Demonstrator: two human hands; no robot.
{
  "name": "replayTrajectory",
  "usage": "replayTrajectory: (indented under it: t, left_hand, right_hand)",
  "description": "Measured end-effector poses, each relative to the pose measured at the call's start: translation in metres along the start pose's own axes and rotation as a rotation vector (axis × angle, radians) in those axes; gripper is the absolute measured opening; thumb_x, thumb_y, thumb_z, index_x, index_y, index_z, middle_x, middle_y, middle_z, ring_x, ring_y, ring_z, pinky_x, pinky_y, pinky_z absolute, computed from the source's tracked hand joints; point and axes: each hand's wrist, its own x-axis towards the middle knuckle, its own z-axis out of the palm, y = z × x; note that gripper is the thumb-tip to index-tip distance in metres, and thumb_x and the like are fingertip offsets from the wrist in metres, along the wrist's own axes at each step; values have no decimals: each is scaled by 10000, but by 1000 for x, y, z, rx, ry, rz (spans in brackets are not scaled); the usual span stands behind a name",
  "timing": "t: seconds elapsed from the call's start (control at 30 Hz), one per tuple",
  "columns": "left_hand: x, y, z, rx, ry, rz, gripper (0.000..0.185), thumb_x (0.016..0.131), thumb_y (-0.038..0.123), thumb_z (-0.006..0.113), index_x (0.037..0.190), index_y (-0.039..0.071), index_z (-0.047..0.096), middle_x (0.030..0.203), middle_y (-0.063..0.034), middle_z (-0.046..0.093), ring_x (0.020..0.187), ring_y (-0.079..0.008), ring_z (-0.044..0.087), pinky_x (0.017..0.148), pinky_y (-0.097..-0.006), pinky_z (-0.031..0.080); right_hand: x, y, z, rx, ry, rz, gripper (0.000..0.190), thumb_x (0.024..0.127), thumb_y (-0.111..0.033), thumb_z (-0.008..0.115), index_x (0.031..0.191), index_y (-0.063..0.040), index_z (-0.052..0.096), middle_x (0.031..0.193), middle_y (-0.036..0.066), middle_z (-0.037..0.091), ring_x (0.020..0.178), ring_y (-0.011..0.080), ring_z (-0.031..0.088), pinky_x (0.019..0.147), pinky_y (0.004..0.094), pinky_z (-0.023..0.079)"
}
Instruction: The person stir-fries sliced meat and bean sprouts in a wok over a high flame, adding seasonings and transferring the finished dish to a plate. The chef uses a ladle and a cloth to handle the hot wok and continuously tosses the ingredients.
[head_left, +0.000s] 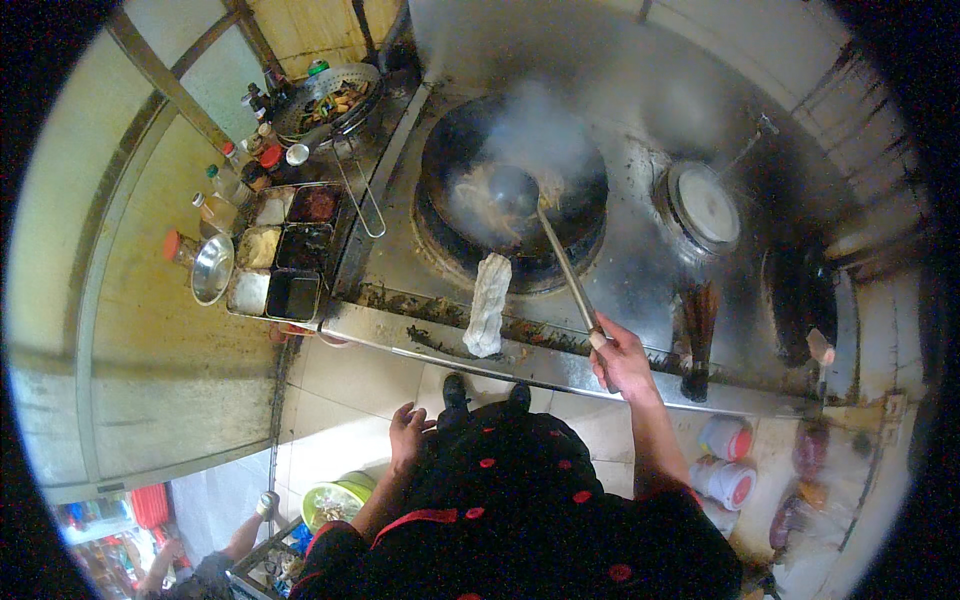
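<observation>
My right hand (626, 360) grips the handle of a long wok ladle (564, 264) that slants over the stove's front edge. The ladle's dark round bowl (513, 191) is in the wok (450, 139), among pale strips of food (471, 193). Smoke or steam rises there and blurs the contents. Against the wok's near rim, a folded white cloth (488, 307) lies across the stove ledge. Low in front of my body, my left hand (409, 429) hangs over the floor with its fingers apart and nothing in it.
Left of the stove are a seasoning tray (279, 229), a steel bowl (212, 270), several bottles (225, 184) and a perforated strainer (360, 73) holding cooked food. To the right stand a lidded pot (703, 204) and a bamboo wok brush (697, 330). Another person's leg (244, 536) shows at lower left.
</observation>
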Motion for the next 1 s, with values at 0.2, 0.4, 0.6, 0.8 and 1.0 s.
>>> replayTrajectory:
  t: [0.2, 0.4, 0.6, 0.8, 1.0]
  left_hand:
    - [-6, 4, 5, 43, 16, -28, 524, 859, 154, 563, 1290, -24, 324, 1085, -188, 505, 867, -257, 596, 678, -345, 519]
    - [-10, 5, 8, 4, 20, -20, 515, 859, 139, 554, 1290, -22, 325, 1083, -180, 507, 871, -252, 594, 662, -340, 512]
    - [-10, 7, 8, 18, 33, 4, 514, 854, 130, 556, 1286, -29, 326, 1104, -176, 492, 866, -247, 591, 662, -334, 517]
    - [-8, 6, 9, 65, 3, 23, 508, 854, 132, 556, 1280, -32, 332, 1102, -170, 492, 864, -248, 589, 667, -341, 522]
    - [-5, 6, 9, 80, 18, -33, 518, 843, 134, 565, 1279, -27, 335, 1091, -171, 498, 854, -248, 591, 680, -341, 517]
  right_hand:
    - [1, 3, -1, 91, -51, 25, 512, 901, -146, 527, 1377, -115, 339, 583, 27, 492, 417, 102, 427, 354, 261, 359]
    - [0, 5, 0, 124, -50, 46, 499, 901, -143, 527, 1369, -123, 355, 595, 34, 501, 417, 101, 434, 345, 257, 360]
    - [-1, -2, -4, 141, -24, 53, 490, 909, -117, 500, 1373, -114, 345, 596, 40, 482, 418, 111, 431, 350, 255, 348]
    - [-3, -9, -4, 47, -13, -6, 506, 907, -125, 500, 1382, -104, 326, 605, 38, 488, 419, 104, 431, 349, 254, 348]
    - [3, -11, -11, 13, -12, 21, 490, 912, -135, 498, 1376, -118, 342, 612, 33, 492, 413, 104, 434, 342, 256, 357]
